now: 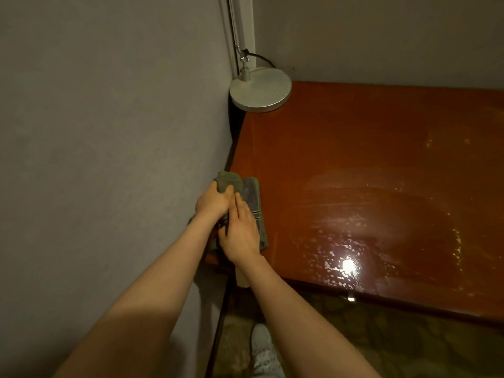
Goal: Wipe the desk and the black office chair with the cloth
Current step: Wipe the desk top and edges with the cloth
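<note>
The left hand (211,201) clenches the cloth (246,192) — its bunched far end. The right hand (241,231) lies flat, grip released, pressing the cloth onto the surface (368,159) at its left edge.

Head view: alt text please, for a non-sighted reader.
Both hands press a grey cloth onto the left edge of a glossy reddish-brown desk beside a wall: left hand bunching it, right hand flat. A silver lamp base occupies the back corner.

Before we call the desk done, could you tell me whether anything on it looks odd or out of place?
Yes: the desk has pale, speckled smears across its front right area, around the light glare, like wet residue. The cloth, under both hands, hangs over the left edge.
</note>
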{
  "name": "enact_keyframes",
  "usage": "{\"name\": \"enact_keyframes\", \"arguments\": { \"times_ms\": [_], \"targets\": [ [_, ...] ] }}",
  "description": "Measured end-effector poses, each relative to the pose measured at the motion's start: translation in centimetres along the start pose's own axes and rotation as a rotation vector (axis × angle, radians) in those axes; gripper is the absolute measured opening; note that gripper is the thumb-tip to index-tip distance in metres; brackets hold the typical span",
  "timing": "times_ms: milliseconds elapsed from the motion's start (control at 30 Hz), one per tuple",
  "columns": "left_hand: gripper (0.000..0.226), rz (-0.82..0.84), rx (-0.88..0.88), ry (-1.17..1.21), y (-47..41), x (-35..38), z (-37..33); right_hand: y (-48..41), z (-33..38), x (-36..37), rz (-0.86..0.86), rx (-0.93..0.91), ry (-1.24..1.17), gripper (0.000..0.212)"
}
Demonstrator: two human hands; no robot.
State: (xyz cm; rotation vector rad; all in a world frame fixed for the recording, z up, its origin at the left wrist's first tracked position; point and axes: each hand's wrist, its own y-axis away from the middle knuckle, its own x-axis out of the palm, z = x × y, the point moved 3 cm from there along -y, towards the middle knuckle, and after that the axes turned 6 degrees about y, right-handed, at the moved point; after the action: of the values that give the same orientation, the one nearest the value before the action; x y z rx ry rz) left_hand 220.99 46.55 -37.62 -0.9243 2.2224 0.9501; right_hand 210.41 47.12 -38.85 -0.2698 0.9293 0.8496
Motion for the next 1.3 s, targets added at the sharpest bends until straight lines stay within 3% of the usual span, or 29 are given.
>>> {"name": "enact_keyframes", "arguments": {
  "times_ms": [267,467,1300],
  "targets": [
    [0.047,0.068,0.108,0.027,-2.3,2.1,-1.5,-1.7,-2.7,-1.5,-0.020,-0.007,0.047,0.071],
    [0.050,0.174,0.157,-0.047,-1.6,6.9,-6.1,-1.2,-7.8,-4.9,-0.101,0.085,0.065,0.070],
    [0.048,0.496,0.422,-0.159,16.0,34.9,-28.7,13.5,-35.8,-23.5,-0.300,0.444,0.084,0.071]
  ]
}}
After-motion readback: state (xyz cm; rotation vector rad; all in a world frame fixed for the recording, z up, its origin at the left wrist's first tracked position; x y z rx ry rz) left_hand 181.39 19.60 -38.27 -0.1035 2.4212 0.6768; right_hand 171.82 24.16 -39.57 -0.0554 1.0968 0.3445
